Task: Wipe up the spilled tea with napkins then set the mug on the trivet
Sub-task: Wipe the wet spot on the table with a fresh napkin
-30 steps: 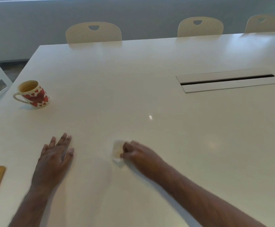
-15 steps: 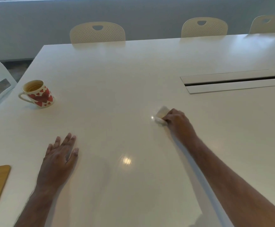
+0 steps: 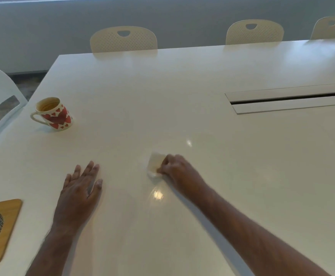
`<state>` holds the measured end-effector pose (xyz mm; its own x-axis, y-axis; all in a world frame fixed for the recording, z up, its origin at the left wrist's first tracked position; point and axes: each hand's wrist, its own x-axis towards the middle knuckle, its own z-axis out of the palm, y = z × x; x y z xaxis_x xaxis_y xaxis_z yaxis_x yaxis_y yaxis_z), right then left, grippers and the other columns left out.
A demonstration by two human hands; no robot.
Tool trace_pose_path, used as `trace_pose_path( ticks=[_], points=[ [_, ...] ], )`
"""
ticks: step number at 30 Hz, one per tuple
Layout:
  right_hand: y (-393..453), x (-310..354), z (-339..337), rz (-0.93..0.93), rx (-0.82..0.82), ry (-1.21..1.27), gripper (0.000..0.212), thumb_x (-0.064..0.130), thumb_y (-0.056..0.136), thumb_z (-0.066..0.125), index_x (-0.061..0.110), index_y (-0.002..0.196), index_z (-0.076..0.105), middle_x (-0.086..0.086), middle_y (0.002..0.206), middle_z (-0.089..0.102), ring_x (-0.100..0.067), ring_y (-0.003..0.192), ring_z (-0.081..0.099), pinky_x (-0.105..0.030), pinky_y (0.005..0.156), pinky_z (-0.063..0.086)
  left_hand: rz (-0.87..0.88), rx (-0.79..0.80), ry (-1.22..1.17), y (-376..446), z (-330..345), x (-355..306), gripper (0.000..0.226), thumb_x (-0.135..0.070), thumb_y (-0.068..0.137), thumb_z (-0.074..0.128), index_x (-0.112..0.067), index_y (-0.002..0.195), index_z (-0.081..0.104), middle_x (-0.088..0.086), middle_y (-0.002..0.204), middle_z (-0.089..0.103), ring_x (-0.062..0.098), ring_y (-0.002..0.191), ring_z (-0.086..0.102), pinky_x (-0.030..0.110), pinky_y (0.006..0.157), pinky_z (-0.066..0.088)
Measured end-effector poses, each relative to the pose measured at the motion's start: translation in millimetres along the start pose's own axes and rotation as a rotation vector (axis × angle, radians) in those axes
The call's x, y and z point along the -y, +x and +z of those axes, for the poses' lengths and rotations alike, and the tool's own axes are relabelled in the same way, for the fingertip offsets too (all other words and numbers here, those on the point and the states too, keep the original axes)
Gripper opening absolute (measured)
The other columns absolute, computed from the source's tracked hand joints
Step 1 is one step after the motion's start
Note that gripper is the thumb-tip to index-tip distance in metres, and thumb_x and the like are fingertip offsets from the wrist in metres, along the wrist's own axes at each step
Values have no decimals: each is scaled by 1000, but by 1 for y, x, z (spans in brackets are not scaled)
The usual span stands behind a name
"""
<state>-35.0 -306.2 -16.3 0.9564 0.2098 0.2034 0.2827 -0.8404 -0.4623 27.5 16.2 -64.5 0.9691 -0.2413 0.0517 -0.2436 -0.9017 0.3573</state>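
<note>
Swept back toward the person, the right hand [image 3: 177,170] has its fingers bunched on the napkin [image 3: 155,163], mopping the worktop [image 3: 182,108], left hand [image 3: 81,188] flat for bracing; mug [image 3: 52,114] awaits, trivet [image 3: 1,224] apart.

Left hand [image 3: 78,193]: flat, palm down, fingers straight and slightly spread, forearm running back toward the wearer. Right hand [image 3: 177,169]: fingers curled in a pinch, arm extended forward.
</note>
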Motion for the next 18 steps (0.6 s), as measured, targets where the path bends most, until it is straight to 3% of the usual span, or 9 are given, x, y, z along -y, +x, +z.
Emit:
trace_pose_path(
  ticks=[4,7,14,18],
  points=[
    [-55,24,15,-179,142,74,22,11,101,61,22,108,79,-6,106,67,-29,88,60,-36,79,50,2,-1,9,1,0,1,66,-50,98,36,-25,158,47,-6,168,36,28,159,27,51,128,21],
    [-65,12,8,-215,144,59,23,13,101,60,24,108,79,-4,108,69,-27,86,61,-34,78,51,2,-1,8,1,0,0,66,-49,98,37,-25,158,47,-6,168,36,28,159,27,51,128,21],
    [-4,-54,-13,124,-52,-103,12,21,95,72,22,102,83,-3,100,67,-29,87,62,-32,83,48,2,-6,12,0,-1,0,64,-48,99,38,-24,158,47,-5,168,37,29,159,27,51,128,20],
    [23,-34,3,171,-48,-121,13,20,96,70,18,102,82,-6,102,64,-33,91,61,-38,83,50,-3,-1,8,0,-1,-1,64,-47,99,38,-23,158,48,-5,168,37,30,159,27,51,128,19]
  ],
)
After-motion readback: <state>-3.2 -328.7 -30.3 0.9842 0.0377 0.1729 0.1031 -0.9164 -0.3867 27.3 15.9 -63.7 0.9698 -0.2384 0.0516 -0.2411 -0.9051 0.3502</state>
